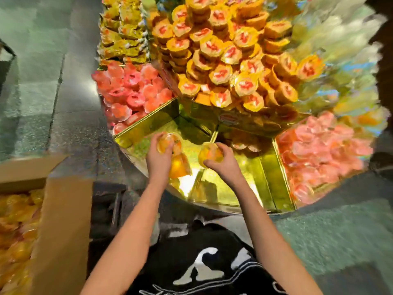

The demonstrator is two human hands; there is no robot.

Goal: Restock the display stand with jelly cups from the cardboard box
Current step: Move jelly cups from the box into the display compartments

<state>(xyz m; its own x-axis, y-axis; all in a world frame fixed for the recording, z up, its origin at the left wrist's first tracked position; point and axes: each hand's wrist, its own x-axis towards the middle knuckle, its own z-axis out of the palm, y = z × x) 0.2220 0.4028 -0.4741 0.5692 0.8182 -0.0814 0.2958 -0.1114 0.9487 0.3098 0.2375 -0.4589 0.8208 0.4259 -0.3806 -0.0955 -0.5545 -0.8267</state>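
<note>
Jelly cup (174, 145) w/in L fingers (156, 139)

Cardboard box (63, 220) at lower left runs off the left and bottom edges, and the jelly cups (19, 220) inside are one yellow-orange smear, no counting them. Left grip (158, 158) covers the near side of its orange cup (169, 143). A lower cup (178, 168) sits half hidden behind that wrist. Right grip (221, 161) hides the bottom of the yellow cup (209, 154). Red print on the stacked lids (223, 50) is blurred, unreadable. The oval label (228, 119) on the gold wall, possibly a brand mark, is too small to read. Upper right, clear packets (340, 28) dissolve into streaks.
</note>
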